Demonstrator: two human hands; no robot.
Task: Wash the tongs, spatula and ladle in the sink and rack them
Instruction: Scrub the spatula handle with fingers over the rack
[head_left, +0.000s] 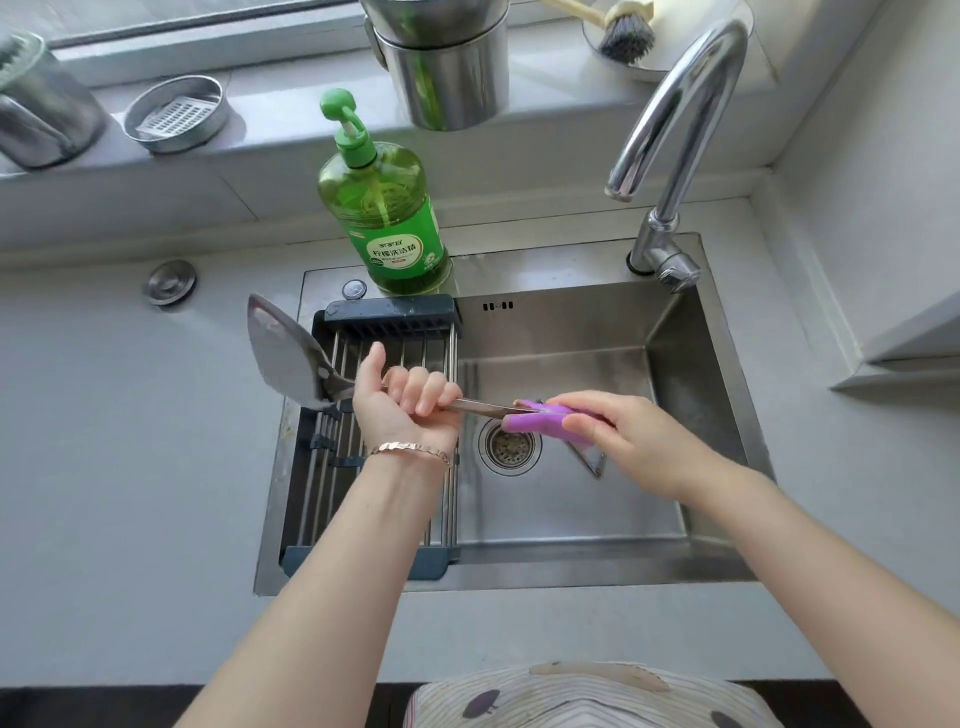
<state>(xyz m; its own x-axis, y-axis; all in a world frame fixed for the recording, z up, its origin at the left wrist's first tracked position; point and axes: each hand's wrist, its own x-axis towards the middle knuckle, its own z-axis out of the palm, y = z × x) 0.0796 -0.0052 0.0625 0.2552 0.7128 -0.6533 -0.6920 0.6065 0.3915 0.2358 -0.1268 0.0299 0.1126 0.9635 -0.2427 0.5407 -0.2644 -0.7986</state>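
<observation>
Early going, I judge: the left hand (395, 410) has its grip clamped on the spatula (283, 353) over the sink (571, 322), the right hand (623, 441) pinches a sponge (524, 420) round its handle, no utensil shows on the rack (395, 322), and the ladle is unseen.

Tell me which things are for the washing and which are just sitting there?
For the job: spatula in the left hand, purple sponge in the right hand, sink, rack.
Just sitting there: soap bottle, brush, steel pots, grater tin.
</observation>
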